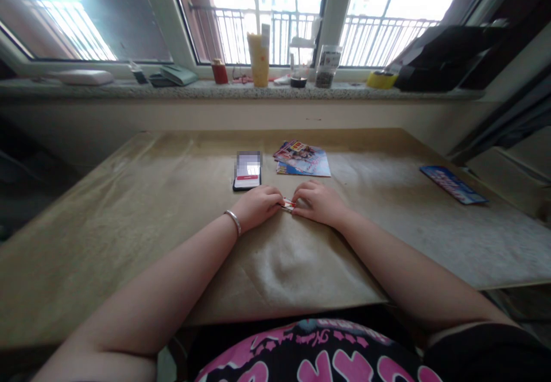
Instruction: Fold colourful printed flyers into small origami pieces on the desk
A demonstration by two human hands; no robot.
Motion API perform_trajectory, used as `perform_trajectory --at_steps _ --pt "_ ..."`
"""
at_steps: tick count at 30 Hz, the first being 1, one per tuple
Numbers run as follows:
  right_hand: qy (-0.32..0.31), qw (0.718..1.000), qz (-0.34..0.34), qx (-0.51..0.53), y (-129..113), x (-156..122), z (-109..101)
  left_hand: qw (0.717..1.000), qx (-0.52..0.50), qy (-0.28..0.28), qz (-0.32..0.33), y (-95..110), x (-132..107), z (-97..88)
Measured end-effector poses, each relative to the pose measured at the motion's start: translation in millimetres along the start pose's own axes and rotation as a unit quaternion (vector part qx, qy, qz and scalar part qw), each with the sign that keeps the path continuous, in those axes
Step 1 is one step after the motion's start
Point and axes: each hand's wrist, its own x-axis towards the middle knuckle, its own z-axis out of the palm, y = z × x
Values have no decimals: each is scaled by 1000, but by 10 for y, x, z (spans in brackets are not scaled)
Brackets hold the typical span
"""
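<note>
Both hands rest on the paper-covered table [150, 209], meeting at its middle. My left hand [257, 207] has a silver bracelet on the wrist and its fingers are curled. My right hand [317, 201] is curled the same way. Between the fingertips of both hands is a small red and white object [288, 204], pinched from each side; I cannot make out what it is. A phone [247, 170] with a lit screen lies just beyond my left hand. A fanned stack of colourful cards [302, 159] lies beyond my right hand.
A blue printed strip [453, 184] lies at the table's right. The windowsill [172, 90] behind holds a yellow cup [259, 59], a red box [220, 72], a jar [323, 67], a yellow tape roll [381, 79] and a black bag [447, 60].
</note>
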Motion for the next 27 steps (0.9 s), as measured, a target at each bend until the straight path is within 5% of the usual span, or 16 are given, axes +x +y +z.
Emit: perform_trajectory --at_steps 8,27 --pt "1 1000 -8 8 -40 1 14 999 44 -8 -9 33 3 -32" --pt "18 993 112 32 -76 47 93 993 68 -3 -97 115 65 11"
